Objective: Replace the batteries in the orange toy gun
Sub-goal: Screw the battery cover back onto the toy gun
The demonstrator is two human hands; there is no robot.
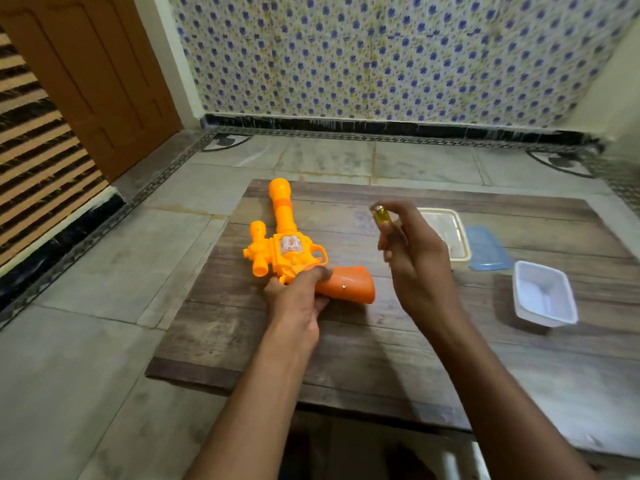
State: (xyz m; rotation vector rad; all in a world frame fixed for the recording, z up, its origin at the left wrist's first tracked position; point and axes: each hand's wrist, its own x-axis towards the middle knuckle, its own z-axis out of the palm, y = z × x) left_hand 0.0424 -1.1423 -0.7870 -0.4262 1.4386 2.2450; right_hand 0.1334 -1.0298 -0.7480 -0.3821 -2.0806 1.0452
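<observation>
The orange toy gun [284, 244] lies on its side on the wooden board [346, 341], barrel pointing away from me, darker orange grip toward the right with a small screw showing. My left hand [298, 299] grips the gun where the body meets the grip. My right hand [415, 258] is raised above the board to the right of the gun and holds a small tool with a yellow transparent handle [382, 216]; its tip is hidden by my fingers. No batteries are visible.
A clear rectangular container [460, 237] sits behind my right hand, a blue lid [486, 249] beside it. A white plastic tray [543, 296] stands at the board's right. The board lies on a tiled floor [104, 271], with a wooden door at left.
</observation>
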